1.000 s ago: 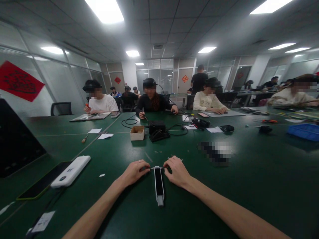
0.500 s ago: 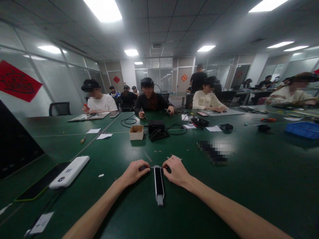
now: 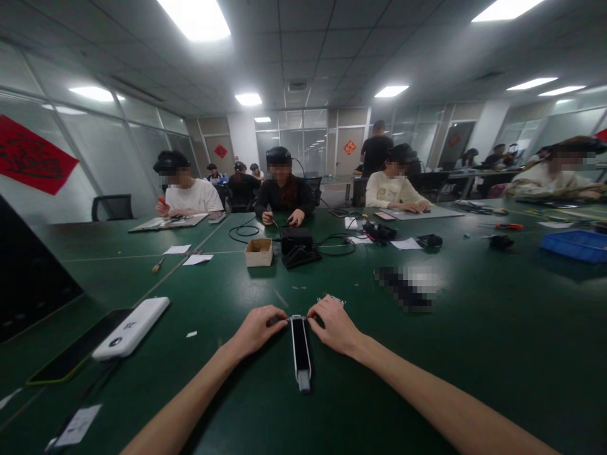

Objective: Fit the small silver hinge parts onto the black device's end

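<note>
Flanking a slim, straight-sided, perhaps plastic device (image 3: pixel 300 351): left hand (image 3: pixel 260 328), right hand (image 3: pixel 334 325).

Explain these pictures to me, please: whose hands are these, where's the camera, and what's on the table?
No machine here: these are a person's own bare hands. Every picture comes from one camera worn on that person's head, looking forward and down.

The left hand and right hand are at the far end of a slim black-and-white device, one on each side; exactly what the fingertips pinch is too small to tell.

The green table also bears a white power bank, a small open box and a blue tray. Other people sit across it.
</note>
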`<state>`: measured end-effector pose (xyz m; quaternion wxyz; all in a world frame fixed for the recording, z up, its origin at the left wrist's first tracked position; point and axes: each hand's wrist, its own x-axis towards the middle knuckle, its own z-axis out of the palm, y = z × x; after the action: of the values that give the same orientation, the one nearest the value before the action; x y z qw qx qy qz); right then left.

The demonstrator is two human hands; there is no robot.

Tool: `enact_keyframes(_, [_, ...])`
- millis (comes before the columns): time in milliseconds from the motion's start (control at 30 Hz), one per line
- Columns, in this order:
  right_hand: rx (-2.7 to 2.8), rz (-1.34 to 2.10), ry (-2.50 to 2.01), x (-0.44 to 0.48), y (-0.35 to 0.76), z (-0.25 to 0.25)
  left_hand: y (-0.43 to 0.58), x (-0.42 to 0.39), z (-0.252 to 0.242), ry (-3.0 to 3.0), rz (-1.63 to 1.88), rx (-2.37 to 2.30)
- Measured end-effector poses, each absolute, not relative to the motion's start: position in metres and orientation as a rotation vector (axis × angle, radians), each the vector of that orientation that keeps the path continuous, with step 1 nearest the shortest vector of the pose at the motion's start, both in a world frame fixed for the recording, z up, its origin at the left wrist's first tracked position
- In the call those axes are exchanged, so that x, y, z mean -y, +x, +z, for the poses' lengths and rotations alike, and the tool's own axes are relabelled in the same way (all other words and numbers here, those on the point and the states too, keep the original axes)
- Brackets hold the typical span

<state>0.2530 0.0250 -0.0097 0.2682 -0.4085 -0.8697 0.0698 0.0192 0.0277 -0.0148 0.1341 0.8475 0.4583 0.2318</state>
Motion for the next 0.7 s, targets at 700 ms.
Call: enact_keyframes(700, [2.338,0.074,-1.15,-0.079,0.329,-0.014,0.018,-0.025,-0.011,2.562,0.536,-1.349])
